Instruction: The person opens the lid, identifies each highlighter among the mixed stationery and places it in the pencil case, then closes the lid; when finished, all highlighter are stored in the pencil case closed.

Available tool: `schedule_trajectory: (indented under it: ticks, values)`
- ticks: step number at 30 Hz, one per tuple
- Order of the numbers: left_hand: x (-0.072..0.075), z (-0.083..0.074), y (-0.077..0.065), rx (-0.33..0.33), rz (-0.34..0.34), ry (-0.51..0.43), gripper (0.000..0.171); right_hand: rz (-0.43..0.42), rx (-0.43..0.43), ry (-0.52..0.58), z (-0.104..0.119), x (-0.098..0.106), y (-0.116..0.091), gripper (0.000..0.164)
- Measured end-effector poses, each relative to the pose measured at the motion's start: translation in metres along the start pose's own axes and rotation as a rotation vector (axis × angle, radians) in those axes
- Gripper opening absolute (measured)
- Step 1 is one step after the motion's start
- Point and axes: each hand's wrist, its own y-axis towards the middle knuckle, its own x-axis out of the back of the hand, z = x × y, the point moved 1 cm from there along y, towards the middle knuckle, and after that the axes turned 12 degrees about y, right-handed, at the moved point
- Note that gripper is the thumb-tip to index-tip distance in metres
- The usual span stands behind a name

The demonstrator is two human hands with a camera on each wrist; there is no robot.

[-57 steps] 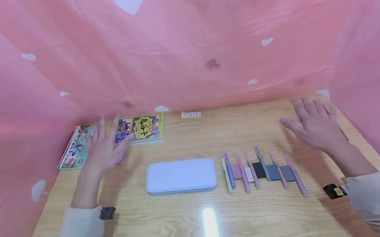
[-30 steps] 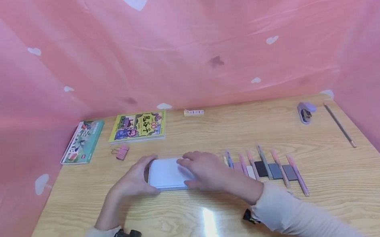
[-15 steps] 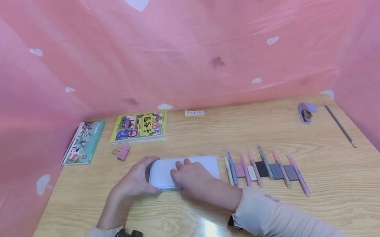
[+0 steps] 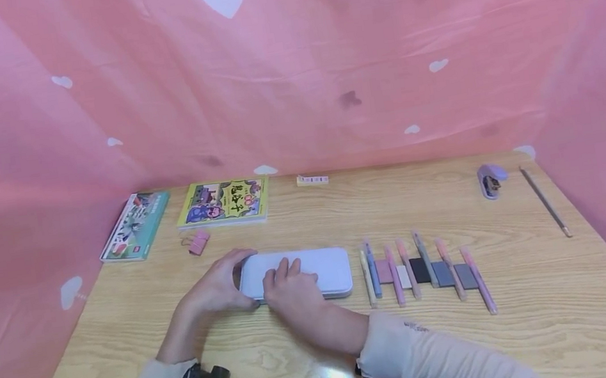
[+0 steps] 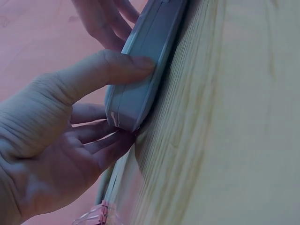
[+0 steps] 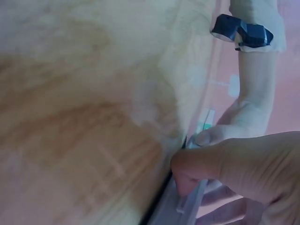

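Observation:
A pale lavender zippered pencil case lies flat on the table in the head view. My left hand grips its left end, thumb on the near side and fingers round the far side; the left wrist view shows the thumb along the case's seam. Across the case's top are fingers of my right hand. In the right wrist view its bent thumb and finger pinch at the near edge, where a small pale zipper pull shows at the tips. The pinch is hidden from the head view.
Right of the case, several pastel markers lie over small flat squares. A pink binder clip, teal book and yellow book sit back left. Behind right are a purple stapler and a pencil.
Both hands came in from the sides to the pencil case. The left hand took its left end and stayed; the right hand slid leftward along its near edge.

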Motion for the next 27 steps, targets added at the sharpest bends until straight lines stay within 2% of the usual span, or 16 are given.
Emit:
schedule_trajectory:
  ticks: [4,8,10,13,15,17,21,27]
  values:
    - [-0.001,0.0,0.0,0.014,-0.004,0.01,0.094,0.004,-0.041,-0.02,0.006,-0.002,-0.001,0.029]
    - [-0.002,0.0,0.001,-0.015,-0.016,0.02,0.097,-0.014,-0.061,0.011,0.003,0.005,0.002,0.026]
    - [-0.001,0.001,0.001,-0.02,-0.019,0.002,0.098,0.006,-0.053,0.086,-0.004,0.014,0.006,0.02]
    - [0.0,0.004,-0.001,-0.007,-0.005,-0.059,0.103,0.092,-0.019,0.257,-0.022,0.03,0.014,0.015]
    - [0.001,0.007,-0.002,0.006,0.021,-0.142,0.107,0.174,0.01,0.378,-0.035,0.038,0.018,0.017]
    - [0.001,0.011,-0.003,0.0,0.05,-0.238,0.109,0.207,0.023,0.469,-0.047,0.044,0.022,0.02]
    - [0.001,0.018,-0.003,-0.038,0.082,-0.385,0.107,0.17,0.009,0.55,-0.066,0.052,0.029,0.017]
    - [-0.001,0.019,-0.002,-0.07,0.058,-0.394,0.112,0.078,-0.084,0.526,-0.091,0.048,0.047,0.031]
